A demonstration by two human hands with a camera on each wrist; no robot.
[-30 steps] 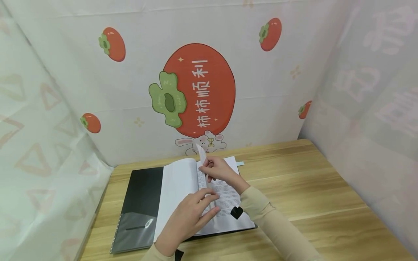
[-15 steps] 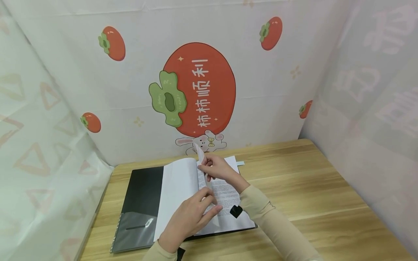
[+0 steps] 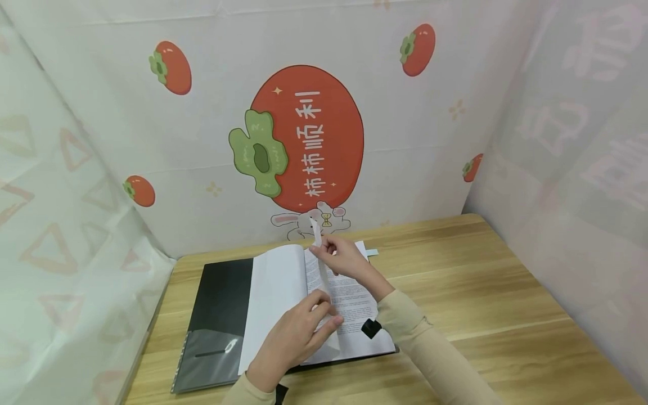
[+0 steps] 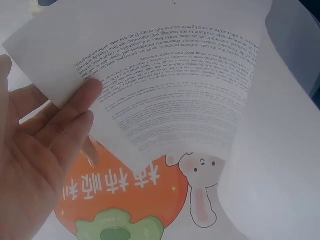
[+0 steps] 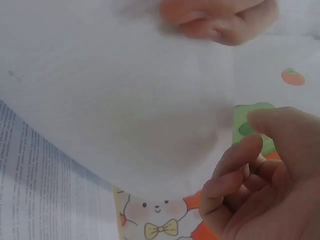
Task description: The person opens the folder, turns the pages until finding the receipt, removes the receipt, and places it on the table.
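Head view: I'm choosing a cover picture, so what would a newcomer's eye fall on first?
Probably the big red persimmon printed on the backdrop, upper middle. Below it, the left hand and right hand are at a raised page over an open black folder. A white rabbit shows just under the persimmon, partly behind the page's tip.

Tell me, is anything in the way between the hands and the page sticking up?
Nothing visible is in the way. The left hand has a fingertip against the lifted page. The right hand is right by the page's far end; I can't tell whether it grips it.
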